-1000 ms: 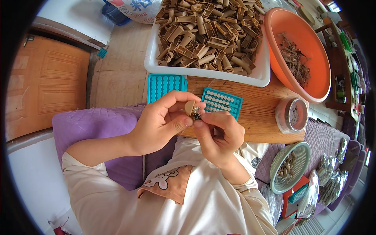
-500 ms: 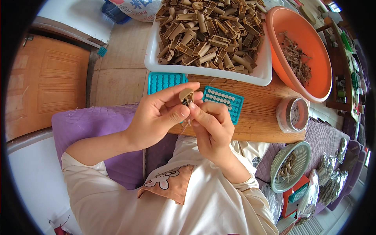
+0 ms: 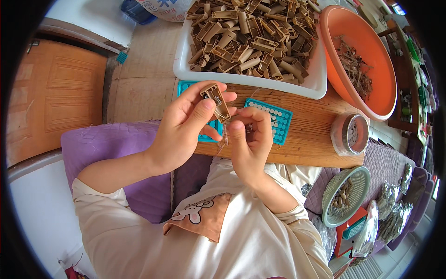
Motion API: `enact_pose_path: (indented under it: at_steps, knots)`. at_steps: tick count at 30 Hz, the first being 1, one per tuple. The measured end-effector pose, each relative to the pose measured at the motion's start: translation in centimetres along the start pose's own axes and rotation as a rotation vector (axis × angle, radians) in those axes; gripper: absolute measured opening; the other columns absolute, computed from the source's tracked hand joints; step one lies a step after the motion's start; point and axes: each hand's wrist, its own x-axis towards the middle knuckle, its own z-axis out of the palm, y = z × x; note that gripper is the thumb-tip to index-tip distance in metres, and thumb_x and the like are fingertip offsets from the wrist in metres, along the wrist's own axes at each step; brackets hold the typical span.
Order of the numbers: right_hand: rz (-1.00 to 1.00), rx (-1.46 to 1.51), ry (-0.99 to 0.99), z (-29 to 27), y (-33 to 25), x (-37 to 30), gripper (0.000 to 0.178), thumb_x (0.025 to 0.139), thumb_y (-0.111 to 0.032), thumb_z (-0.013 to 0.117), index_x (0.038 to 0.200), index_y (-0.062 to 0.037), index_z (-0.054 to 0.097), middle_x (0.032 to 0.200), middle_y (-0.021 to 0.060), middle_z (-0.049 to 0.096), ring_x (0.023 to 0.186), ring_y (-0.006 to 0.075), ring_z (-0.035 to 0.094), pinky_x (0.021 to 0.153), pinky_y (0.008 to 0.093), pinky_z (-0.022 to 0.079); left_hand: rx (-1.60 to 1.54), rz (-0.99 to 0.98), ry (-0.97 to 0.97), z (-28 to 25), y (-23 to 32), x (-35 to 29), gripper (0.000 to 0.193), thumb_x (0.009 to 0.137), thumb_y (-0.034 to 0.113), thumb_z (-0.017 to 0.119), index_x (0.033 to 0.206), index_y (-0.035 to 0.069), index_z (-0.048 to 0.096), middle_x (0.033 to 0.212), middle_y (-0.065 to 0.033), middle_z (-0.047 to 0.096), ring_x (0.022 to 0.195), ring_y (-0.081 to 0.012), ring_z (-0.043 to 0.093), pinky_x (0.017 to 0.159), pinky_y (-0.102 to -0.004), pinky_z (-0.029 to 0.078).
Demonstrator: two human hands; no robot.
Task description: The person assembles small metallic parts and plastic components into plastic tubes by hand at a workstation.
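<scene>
My left hand [image 3: 174, 132] grips a small brown plastic casing [image 3: 219, 98] between thumb and fingers, its hollow side turned up. Metal coils or springs show inside the casing. At its lower end is my right hand [image 3: 251, 149], with thumb and index finger drawn together. Thin wires [image 3: 223, 138] hang below the casing between the hands. What the right fingers pinch is mostly hidden, though it looks like part of these wires. Beyond the hands lie two teal trays: a left tray [image 3: 184, 87] partly covered by my left hand, and a right tray [image 3: 281, 123] holding small white discs.
A white tub [image 3: 251, 83] heaped with brown casings [image 3: 241, 35] stands at the wooden table's [image 3: 306, 149] far side. Right of it leans an orange basin [image 3: 383, 69] with tangled wired parts. A round container [image 3: 341, 132] sits at the table's right end, near a pale green basket [image 3: 365, 183].
The casing has been tipped so its hollow side and the metal inside now show. My right hand has shifted down to its lower end. The view has moved slightly.
</scene>
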Motion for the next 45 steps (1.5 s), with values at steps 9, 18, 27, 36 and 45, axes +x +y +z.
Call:
enact_pose_path:
  at_steps: [9,18,27,36,45]
  knots:
    - [0.245,0.206,-0.015,0.5,0.7,0.0,0.026,0.080,-0.002,0.051,0.102,-0.0024,0.037,0.074,0.0038,0.051,0.065,0.0056,0.046,0.054,0.0173,0.036,-0.330,-0.088,0.068,-0.4,-1.2,0.8,0.033,0.089,0.021,0.037,0.118,0.006,0.034,0.111,-0.0106,0.048,0.098,-0.0202,0.052,0.074,-0.0269,0.049]
    - [0.233,0.037,-0.161,-0.5,1.7,1.0,0.033,0.075,0.005,0.050,0.105,-0.0019,0.036,0.092,0.0091,0.051,0.074,0.0114,0.051,0.064,0.0227,0.042,-0.506,-0.225,0.021,-0.7,-1.5,1.6,0.034,0.089,0.020,0.036,0.121,0.009,0.031,0.109,-0.0119,0.049,0.098,-0.0213,0.052,0.083,-0.0316,0.045]
    - [0.259,0.201,-0.126,-0.2,0.9,1.1,0.035,0.069,0.004,0.055,0.101,0.0006,0.040,0.092,0.0103,0.054,0.083,0.0142,0.055,0.071,0.0254,0.045,0.049,-0.082,0.014,0.3,-1.6,0.3,0.030,0.086,0.009,0.042,0.116,0.002,0.043,0.104,-0.0059,0.051,0.091,-0.0103,0.050,0.079,-0.0240,0.042]
    - [0.056,-0.111,-0.177,-0.7,1.1,1.3,0.031,0.069,-0.001,0.059,0.096,-0.0001,0.042,0.082,0.0093,0.057,0.071,0.0143,0.058,0.060,0.0247,0.046,0.309,0.068,-0.025,0.4,-2.4,-0.2,0.032,0.086,0.006,0.043,0.117,0.001,0.041,0.102,-0.0052,0.053,0.090,-0.0078,0.049,0.078,-0.0216,0.041]
    - [0.148,-0.471,-0.198,-9.7,2.5,3.5,0.014,0.073,-0.002,0.058,0.087,0.0002,0.057,0.074,0.0074,0.060,0.067,0.0123,0.057,0.061,0.0247,0.045,0.020,-0.357,-0.168,0.1,-1.2,0.3,0.041,0.085,0.021,0.046,0.121,0.005,0.036,0.101,-0.0099,0.053,0.088,-0.0156,0.056,0.076,-0.0272,0.046]
